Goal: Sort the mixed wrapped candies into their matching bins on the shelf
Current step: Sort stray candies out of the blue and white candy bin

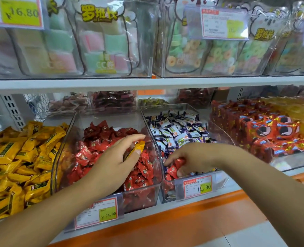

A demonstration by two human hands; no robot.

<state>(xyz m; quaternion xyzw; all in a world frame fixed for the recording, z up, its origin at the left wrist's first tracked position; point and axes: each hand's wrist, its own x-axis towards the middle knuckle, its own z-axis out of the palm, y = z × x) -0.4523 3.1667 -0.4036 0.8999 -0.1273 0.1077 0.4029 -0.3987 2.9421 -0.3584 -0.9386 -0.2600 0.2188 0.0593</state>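
Note:
Three clear bins stand side by side on the lower shelf. The left bin (55, 154) is heaped with yellow wrapped candies (19, 157). In the middle bin (140, 193) lie red wrapped candies (87, 154). My left hand (115, 161) hovers over them and pinches one yellow candy (136, 148) between thumb and fingers. The right bin (188, 107) holds blue-and-white candies (176, 132), with some red candies (172, 169) mixed in at its front. My right hand (186, 157) reaches into that front corner, its fingers curled round red candies.
Red boxed snacks (272, 132) fill a bin further right. Price tags (197, 187) hang on the bin fronts. An upper shelf (147, 82) carries clear tubs of pastel sweets. An orange shelf edge (165, 221) runs below the bins.

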